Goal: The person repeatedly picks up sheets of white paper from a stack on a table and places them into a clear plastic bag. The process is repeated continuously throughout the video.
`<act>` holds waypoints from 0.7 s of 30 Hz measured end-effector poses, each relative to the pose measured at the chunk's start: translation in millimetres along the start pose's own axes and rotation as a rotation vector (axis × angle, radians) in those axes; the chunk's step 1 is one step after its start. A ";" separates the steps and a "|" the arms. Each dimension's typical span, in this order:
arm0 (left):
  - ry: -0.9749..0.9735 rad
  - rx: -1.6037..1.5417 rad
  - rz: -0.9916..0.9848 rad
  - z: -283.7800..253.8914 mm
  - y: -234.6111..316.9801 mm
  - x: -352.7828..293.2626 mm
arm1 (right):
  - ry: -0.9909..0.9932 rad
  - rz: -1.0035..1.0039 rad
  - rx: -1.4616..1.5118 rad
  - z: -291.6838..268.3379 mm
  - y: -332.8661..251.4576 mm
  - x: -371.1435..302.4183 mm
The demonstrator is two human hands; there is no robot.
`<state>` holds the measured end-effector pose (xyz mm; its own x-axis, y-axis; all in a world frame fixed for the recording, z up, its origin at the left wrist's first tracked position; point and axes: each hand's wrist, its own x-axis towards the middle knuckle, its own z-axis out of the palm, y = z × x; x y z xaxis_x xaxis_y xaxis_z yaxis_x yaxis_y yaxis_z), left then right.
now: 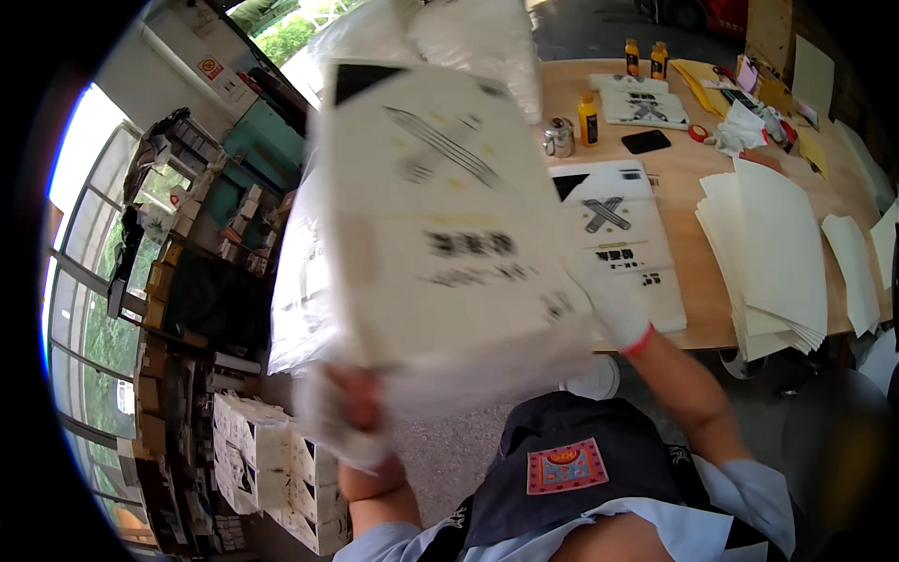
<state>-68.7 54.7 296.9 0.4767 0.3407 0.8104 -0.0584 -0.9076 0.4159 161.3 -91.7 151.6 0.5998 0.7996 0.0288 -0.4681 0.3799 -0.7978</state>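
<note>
A large white pack of paper (449,215), printed with crossed pencils and dark lettering and wrapped in clear plastic, is held up in front of me, blurred by motion. My left hand (351,407), in a white glove with bare fingers showing, grips its lower left corner. At its right edge is my right hand (613,304), in a white glove with a red cuff; its fingers are largely hidden and smeared. Behind the right hand, a similar white pack (623,244) lies on the wooden table (688,187).
Fanned white sheets (763,253) lie at the table's right. Farther back are a phone (646,141), a can (559,138), an orange bottle (587,119) and another pack (641,103). Plastic-wrapped bundles (478,47) stand beyond. Printed packs (281,468) are stacked at lower left, near shelves (154,281).
</note>
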 end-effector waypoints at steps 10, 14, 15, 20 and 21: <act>0.132 0.207 -0.583 -67.2 -169.0 -45.7 | -0.219 -0.073 -0.805 109.0 -33.6 92.3; 0.463 0.029 -0.729 15.2 -218.6 -197.0 | -0.367 -0.051 -0.531 60.2 0.3 36.7; 0.470 -0.094 -0.810 43.0 -197.2 -219.4 | -0.368 0.039 -0.556 43.5 15.3 20.5; -0.588 -0.357 -0.577 182.9 -122.9 -274.2 | -0.099 0.365 -1.039 -72.3 81.2 -77.2; -0.732 -0.333 -0.423 200.1 -91.6 -235.1 | -0.069 0.295 -1.175 -94.3 91.6 -99.2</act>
<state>0.1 8.6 -14.3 0.9476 0.2847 0.1452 0.0519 -0.5854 0.8091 120.2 -180.1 18.8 0.5167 0.8210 -0.2429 0.3148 -0.4460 -0.8378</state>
